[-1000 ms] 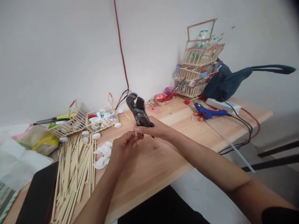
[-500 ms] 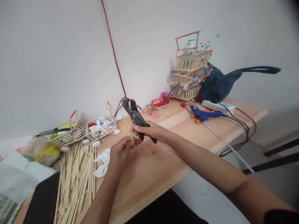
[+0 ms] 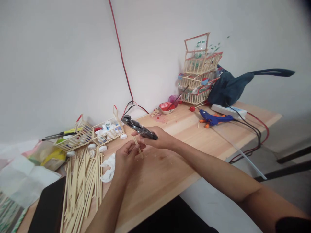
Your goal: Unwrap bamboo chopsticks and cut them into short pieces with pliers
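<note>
1. As the dark hand tool [image 3: 138, 126] swings over, its head drops leftward: half a second ago it stood steeper with its handles splayed in view, and now it shows edge-on, lying flatter.
2. Right hand [image 3: 159, 137] stays wrapped around the handle end, fingers curled closed on it; whether the tool's jaws are parted, I can't tell from this angle.
3. Over to the left hand [image 3: 126, 153], pinched nearly closed, thumb and fingers gripping a short stick piece [image 3: 135, 140]. One stick or more? Too small to say.
4. That piece leans more now, its top poking up beside the right hand's fingers, its lower end close above the tabletop [image 3: 160, 184]; contact with the wood is unclear.
5. So what does the turn mean? The tool's head points away beyond the stick, so I judge no cut is being made at this instant.
6. Off to the left, the loose stick pile [image 3: 82, 191] lies where it was, just beside the crumpled white tissue [image 3: 108, 170].
</note>
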### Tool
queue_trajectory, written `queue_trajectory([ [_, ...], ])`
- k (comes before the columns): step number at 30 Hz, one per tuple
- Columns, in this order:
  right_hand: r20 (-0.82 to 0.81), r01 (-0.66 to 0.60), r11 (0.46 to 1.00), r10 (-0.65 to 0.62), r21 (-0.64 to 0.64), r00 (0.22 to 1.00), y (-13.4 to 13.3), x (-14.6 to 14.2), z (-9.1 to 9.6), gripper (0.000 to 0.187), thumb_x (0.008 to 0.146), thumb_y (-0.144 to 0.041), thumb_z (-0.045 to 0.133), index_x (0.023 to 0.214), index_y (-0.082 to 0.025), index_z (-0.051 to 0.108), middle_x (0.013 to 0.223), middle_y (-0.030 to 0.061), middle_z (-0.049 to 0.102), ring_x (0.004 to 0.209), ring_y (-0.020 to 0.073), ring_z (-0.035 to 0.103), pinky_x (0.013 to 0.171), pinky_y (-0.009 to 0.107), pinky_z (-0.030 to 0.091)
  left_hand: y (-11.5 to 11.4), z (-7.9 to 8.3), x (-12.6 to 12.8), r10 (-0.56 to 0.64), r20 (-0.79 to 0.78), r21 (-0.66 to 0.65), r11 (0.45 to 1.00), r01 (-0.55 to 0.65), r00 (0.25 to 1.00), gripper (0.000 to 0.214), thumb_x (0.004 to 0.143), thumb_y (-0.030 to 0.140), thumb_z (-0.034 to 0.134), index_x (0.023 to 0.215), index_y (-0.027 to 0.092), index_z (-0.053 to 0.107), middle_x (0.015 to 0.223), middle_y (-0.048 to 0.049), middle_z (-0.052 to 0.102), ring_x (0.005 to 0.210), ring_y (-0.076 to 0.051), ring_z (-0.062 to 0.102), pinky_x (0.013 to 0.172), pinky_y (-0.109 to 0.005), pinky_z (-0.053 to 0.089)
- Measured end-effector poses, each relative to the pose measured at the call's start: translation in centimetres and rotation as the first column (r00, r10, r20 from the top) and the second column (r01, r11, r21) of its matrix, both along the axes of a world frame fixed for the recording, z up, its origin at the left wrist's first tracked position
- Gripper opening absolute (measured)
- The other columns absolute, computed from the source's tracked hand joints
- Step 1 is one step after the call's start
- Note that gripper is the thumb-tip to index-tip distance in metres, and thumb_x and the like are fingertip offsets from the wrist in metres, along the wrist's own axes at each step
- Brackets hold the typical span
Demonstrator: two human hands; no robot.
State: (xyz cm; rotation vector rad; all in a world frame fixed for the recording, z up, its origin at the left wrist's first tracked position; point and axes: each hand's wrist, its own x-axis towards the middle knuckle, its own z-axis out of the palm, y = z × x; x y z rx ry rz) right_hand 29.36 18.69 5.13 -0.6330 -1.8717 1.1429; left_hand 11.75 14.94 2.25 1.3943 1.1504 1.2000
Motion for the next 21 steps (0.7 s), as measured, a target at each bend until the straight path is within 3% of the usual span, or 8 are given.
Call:
queue_trajectory([
  [5,0.007,0.066,0.998,-0.066,-0.012,0.998,0.3,0.1,0.1,0.037,0.080,-0.023,0.056,0.114,-0.013,0.067,0.077,0.0005,0.064,0.072,0.0137,0.059,0.069,0.025,0.045,-0.1,0.3,-0.1,-0.023,0.025,0.007,1.000,0.022,0.999,0.032,0.079,0.037,0.069,0.099,0.013,0.069,0.086,-0.0085,0.075,0.079,-0.021,0.071,0.076,-0.034,0.058],
  [10,0.006,0.195,0.980,-0.195,-0.037,0.981,0.7,0.1,0.1,0.026,0.080,-0.029,0.060,0.100,-0.014,0.068,0.095,0.0054,0.068,0.088,0.0177,0.062,0.080,0.029,0.046,-0.1,0.7,-0.2,-0.106,0.034,0.014,0.994,0.105,0.994,0.032,0.079,0.038,0.069,0.099,0.014,0.068,0.081,-0.0072,0.073,0.070,-0.018,0.069,0.068,-0.031,0.057],
  [16,0.033,0.036,0.994,-0.033,-0.100,0.999,0.3,-0.1,-0.2,0.022,0.084,-0.034,0.059,0.097,-0.016,0.061,0.068,-0.0007,0.063,0.064,0.0141,0.059,0.063,0.025,0.046,-0.5,1.2,0.4,-0.199,-0.016,-0.043,0.979,0.198,0.980,0.026,0.082,0.038,0.065,0.089,0.014,0.068,0.080,-0.0073,0.071,0.070,-0.017,0.065,0.066,-0.029,0.054],
  [21,0.072,0.112,0.994,-0.111,-0.009,0.991,0.1,-0.1,-0.2,0.012,0.084,-0.028,0.057,0.089,-0.017,0.059,0.068,-0.0014,0.062,0.065,0.0132,0.059,0.066,0.024,0.044,-0.8,1.3,1.0,-0.135,-0.054,-0.011,0.991,0.134,0.989,0.026,0.083,0.041,0.063,0.082,0.015,0.066,0.068,-0.0022,0.064,0.060,-0.011,0.056,0.056,-0.021,0.044],
])
